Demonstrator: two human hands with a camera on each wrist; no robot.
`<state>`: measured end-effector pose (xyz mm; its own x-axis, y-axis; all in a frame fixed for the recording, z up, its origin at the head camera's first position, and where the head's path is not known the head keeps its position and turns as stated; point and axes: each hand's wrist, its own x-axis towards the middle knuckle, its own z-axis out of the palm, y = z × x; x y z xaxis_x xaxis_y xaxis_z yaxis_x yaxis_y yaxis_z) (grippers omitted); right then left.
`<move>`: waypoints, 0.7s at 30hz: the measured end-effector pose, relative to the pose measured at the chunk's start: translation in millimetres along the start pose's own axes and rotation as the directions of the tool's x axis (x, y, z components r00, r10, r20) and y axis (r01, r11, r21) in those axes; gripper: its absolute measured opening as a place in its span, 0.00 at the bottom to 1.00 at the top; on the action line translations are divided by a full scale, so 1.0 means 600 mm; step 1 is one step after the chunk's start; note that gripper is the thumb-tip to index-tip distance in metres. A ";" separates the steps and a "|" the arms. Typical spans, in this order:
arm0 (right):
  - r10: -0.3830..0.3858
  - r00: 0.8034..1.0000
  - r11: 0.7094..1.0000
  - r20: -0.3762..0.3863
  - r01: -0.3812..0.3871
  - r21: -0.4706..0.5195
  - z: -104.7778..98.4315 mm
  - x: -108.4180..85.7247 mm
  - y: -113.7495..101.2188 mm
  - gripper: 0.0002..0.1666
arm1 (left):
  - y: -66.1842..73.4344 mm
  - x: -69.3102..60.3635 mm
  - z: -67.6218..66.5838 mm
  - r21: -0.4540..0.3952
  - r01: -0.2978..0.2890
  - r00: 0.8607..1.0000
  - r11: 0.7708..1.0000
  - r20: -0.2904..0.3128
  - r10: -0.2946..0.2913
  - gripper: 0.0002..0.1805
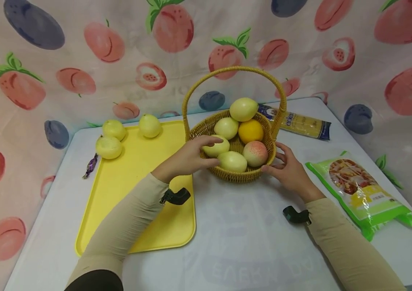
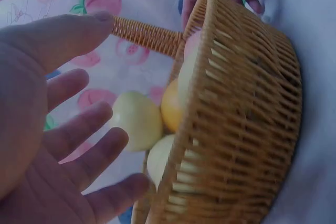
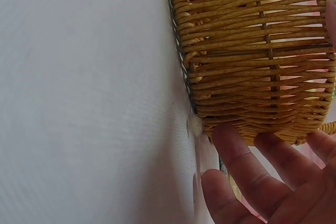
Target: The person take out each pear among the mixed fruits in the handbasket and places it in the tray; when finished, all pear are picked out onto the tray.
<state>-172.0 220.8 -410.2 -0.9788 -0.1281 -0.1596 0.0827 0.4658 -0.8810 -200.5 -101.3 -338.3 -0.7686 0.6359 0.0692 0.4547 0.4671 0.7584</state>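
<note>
A woven basket [image 1: 240,177] with a tall arched handle [image 1: 188,101] holds several pale yellow-green fruits [image 1: 233,161], a yellow-orange fruit [image 1: 251,131] and a pink-flushed peach [image 1: 255,153]. Over the basket's left rim is my left hand [image 1: 193,157], its thumb and fingers spread around a pale fruit [image 1: 216,146] in the head view. In the left wrist view those fingers [image 2: 100,150] are apart and grip nothing. My right hand [image 1: 291,173] rests against the basket's right outer side. The right wrist view shows its fingertips [image 3: 228,135] touching the wicker wall [image 3: 252,51].
Left of the basket lies a yellow tray [image 1: 144,161], with pale fruits [image 1: 149,125] at its far end. A purple-wrapped candy [image 1: 90,166] sits beside it. Behind the basket is a pasta packet [image 1: 300,123]; a green food bag [image 1: 366,194] lies at the right.
</note>
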 end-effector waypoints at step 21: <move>-0.007 1.000 1.000 0.004 0.007 0.010 0.000 -0.002 -0.001 0.63 | -0.001 0.074 0.035 0.004 0.104 0.983 0.995 0.152 -0.104 0.35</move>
<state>-170.7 220.6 -409.3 -0.9786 -0.1351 -0.1555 0.0778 0.4563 -0.8864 -225.4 -60.3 -349.3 -0.7345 0.6698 -0.1091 0.3736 0.5333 0.7589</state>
